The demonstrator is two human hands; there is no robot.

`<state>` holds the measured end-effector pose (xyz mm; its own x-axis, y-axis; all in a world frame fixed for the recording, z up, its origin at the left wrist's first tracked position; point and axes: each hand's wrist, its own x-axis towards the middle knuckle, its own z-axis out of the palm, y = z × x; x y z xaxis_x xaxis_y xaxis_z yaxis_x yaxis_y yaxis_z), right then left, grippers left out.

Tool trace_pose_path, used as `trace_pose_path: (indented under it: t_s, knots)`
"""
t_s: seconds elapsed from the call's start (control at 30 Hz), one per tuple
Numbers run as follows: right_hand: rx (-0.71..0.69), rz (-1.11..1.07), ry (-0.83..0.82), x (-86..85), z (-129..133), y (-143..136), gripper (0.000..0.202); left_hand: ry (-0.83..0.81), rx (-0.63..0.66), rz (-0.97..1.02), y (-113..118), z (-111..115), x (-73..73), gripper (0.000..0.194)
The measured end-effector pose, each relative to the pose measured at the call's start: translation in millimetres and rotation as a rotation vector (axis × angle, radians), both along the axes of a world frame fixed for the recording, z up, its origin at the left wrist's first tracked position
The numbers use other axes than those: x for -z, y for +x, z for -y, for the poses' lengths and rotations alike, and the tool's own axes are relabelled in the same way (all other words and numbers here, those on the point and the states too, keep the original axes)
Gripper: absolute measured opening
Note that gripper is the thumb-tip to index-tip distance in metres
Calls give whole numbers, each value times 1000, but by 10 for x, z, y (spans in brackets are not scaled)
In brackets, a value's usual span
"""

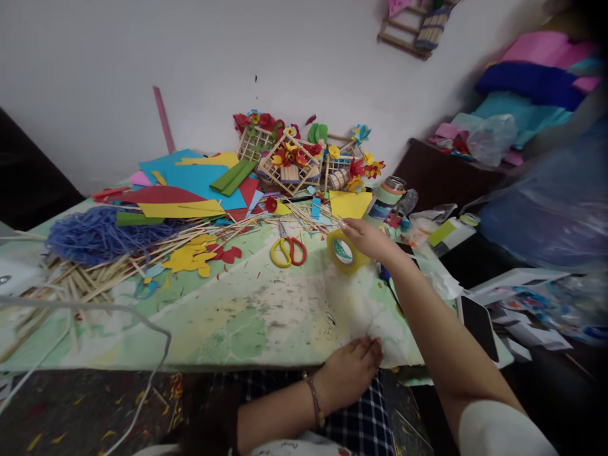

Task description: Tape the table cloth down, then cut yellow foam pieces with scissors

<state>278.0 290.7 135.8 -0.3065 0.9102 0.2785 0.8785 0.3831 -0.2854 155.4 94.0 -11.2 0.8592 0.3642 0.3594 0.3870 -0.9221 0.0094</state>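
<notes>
Paper [209,182], sticks [99,278] and scissors [286,240] littered the pale green table [256,272] by the white wall [109,76]. Right of the scissors, the right hand [369,239] gripped the tape [342,252] at its top rim; the left hand [349,368] lay near the table's edge, its grip hidden from me.

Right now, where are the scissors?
In the head view, the scissors lie near the middle of the table, left of the yellow tape roll at the right hand.
</notes>
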Motion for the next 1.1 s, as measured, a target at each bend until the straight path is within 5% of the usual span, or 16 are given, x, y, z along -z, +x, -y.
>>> trace_pose_path:
  t_s: [0.2, 0.43, 0.63, 0.73, 0.83, 0.93, 1.1]
  knots:
    - [88, 33, 97, 98, 649, 173, 55, -20, 10, -5, 5, 5, -1, 44]
    - [146, -184, 301, 540, 1378, 501, 51, 21, -3, 19, 4, 13, -11, 42]
    - [330, -405, 239, 1087, 2157, 705, 68, 21, 4, -9, 5, 7, 9, 44]
    - [399, -484, 216, 1244, 2374, 769, 59, 25, 11, -14, 14, 0, 27, 44]
    - [386, -467, 229, 1238, 2442, 812, 36, 41, 14, -8, 22, -2, 32, 42]
    - [381, -519, 174, 1100, 2368, 812, 33, 45, 15, 3, 20, 0, 23, 42]
    - [446, -675, 112, 560, 1939, 671, 38, 30, -3, 12, 15, 7, 20, 43]
